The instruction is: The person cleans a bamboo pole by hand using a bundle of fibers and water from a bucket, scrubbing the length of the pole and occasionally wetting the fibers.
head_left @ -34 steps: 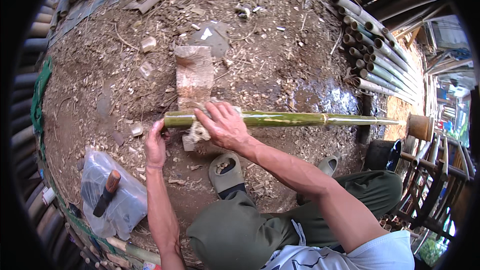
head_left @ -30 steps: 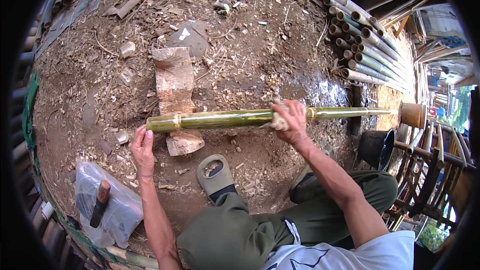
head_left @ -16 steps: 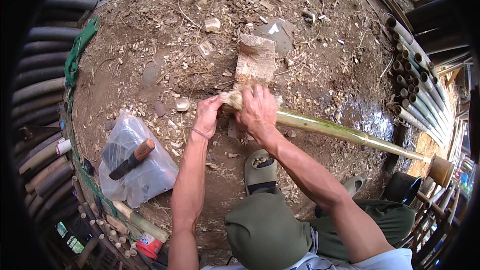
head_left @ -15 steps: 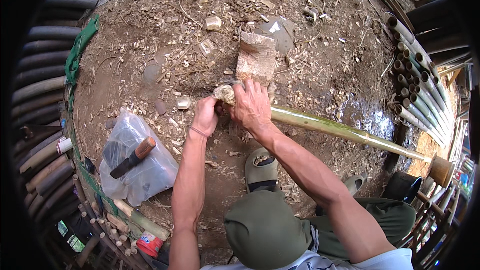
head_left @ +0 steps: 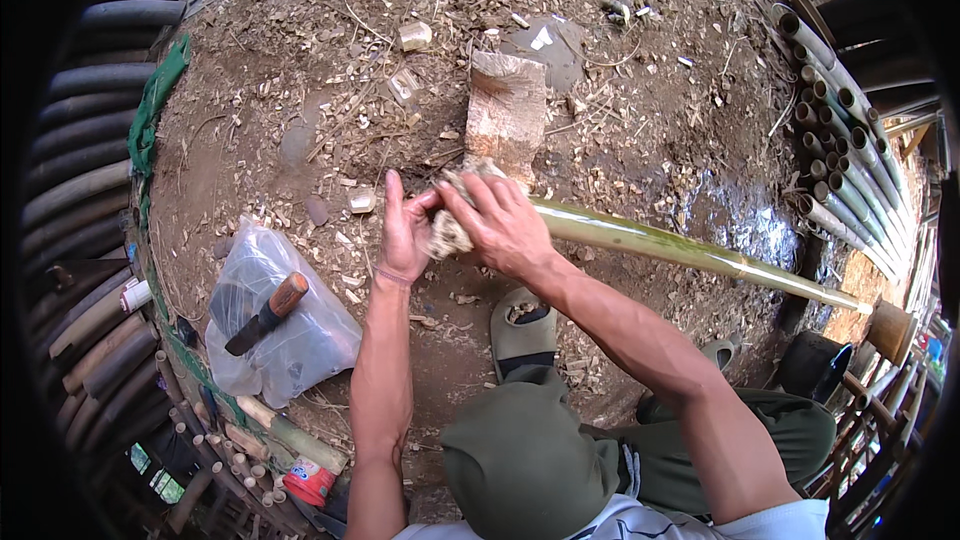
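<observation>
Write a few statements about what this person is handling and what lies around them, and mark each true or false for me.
1. The right hand holds a pale, crumpled wad. True.
2. A green bamboo pole stretches rightward from the right hand. True.
3. The left hand's thumb points toward the picture's lower edge. False: the left hand has its thumb pointing toward the top.
4. A wooden-handled tool lies on a clear plastic bag. True.
5. The plastic bag lies to the person's right. False: it lies to the person's left.
</observation>
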Demonstrator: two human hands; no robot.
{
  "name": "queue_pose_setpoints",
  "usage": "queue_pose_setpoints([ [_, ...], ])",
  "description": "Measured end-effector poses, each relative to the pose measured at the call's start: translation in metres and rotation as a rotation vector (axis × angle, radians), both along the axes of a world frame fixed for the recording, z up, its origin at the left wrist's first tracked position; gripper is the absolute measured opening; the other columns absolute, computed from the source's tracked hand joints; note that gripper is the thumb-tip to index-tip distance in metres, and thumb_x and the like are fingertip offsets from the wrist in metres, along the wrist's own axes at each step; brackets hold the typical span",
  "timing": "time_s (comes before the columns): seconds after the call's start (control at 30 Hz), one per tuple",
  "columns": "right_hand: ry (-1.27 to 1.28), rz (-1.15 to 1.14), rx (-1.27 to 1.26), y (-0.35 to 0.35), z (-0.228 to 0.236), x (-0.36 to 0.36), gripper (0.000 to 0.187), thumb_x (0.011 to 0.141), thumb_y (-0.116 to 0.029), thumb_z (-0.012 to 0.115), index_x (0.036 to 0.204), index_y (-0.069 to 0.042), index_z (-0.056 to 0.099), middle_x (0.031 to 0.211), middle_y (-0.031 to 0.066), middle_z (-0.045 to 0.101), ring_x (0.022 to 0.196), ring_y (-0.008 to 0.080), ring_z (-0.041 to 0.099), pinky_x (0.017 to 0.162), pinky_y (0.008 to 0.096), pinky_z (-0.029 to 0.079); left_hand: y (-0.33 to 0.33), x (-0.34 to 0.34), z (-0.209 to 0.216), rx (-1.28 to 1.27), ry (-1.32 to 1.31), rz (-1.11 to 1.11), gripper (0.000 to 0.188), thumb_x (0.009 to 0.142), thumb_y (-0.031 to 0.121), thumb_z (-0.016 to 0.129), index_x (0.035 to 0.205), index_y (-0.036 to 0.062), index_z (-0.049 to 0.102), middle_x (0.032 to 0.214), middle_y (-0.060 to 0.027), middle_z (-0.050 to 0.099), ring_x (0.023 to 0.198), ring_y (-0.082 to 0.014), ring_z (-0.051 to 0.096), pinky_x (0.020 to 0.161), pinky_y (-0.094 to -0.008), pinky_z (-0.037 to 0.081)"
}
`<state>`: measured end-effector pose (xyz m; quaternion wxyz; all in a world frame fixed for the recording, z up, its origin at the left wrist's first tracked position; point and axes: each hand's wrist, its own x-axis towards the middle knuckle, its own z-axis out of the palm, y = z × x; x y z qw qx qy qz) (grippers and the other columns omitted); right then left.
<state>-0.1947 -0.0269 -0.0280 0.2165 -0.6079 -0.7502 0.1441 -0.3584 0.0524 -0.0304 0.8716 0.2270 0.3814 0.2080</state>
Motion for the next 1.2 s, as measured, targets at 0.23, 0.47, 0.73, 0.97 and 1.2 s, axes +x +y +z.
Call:
queue_pose_setpoints([
  [0.23,-0.215,-0.037,0.088,-0.038,-0.004,0.021,0.055,0.087,-0.017,0.059,0.139,-0.002,0.050,0.127,0.0210,0.054,0.113,0.0320,0.055,0.098,0.0462,0.045,-0.020,-0.013,-0.050,0.187,0.194,0.100,0.080,0.100,0.068,0.028,0.118,0.0008,0.067,0.106,-0.0031,0.069,0.100,-0.0120,0.055,0.087,-0.0268,0.040],
  [0.47,-0.110,-0.130,0.059,-0.051,-0.005,0.058,0.055,0.082,-0.018,0.063,0.136,-0.008,0.054,0.121,0.0160,0.058,0.110,0.0305,0.057,0.095,0.0460,0.046,-0.026,-0.010,-0.040,0.564,0.402,0.000,0.026,0.101,0.022,0.054,0.108,-0.0009,0.064,0.111,-0.0042,0.058,0.101,-0.0136,0.054,0.094,-0.0294,0.041],
  [0.73,-0.324,-1.061,-0.071,-0.344,-0.002,0.366,0.033,0.098,-0.038,0.050,0.096,-0.012,0.070,0.093,0.0073,0.069,0.098,0.0215,0.064,0.088,0.0434,0.051,-0.031,0.000,-0.042,1.003,0.596,-0.110,0.028,0.102,0.026,0.058,0.106,-0.0007,0.064,0.103,-0.0029,0.059,0.096,-0.0119,0.051,0.091,-0.0273,0.041],
  [0.97,-0.094,-0.563,-0.023,-0.078,0.010,0.089,0.022,0.084,-0.032,0.067,0.083,-0.010,0.064,0.072,0.0094,0.057,0.076,0.0232,0.058,0.082,0.0422,0.046,-0.009,0.013,-0.039,0.552,0.724,-0.015,0.034,0.099,0.037,0.063,0.098,0.0032,0.066,0.084,-0.0017,0.064,0.073,-0.0104,0.056,0.070,-0.0244,0.045],
  [1.2,-0.404,-0.986,-0.080,-0.303,-0.020,0.329,0.027,0.086,-0.034,0.065,0.074,-0.011,0.067,0.074,0.0122,0.066,0.063,0.0335,0.060,0.065,0.0519,0.051,0.014,-0.002,-0.028,0.370,0.915,-0.139,0.043,0.090,0.039,0.072,0.102,-0.0015,0.073,0.075,-0.0003,0.066,0.059,-0.0067,0.051,0.050,-0.0243,0.038],
])
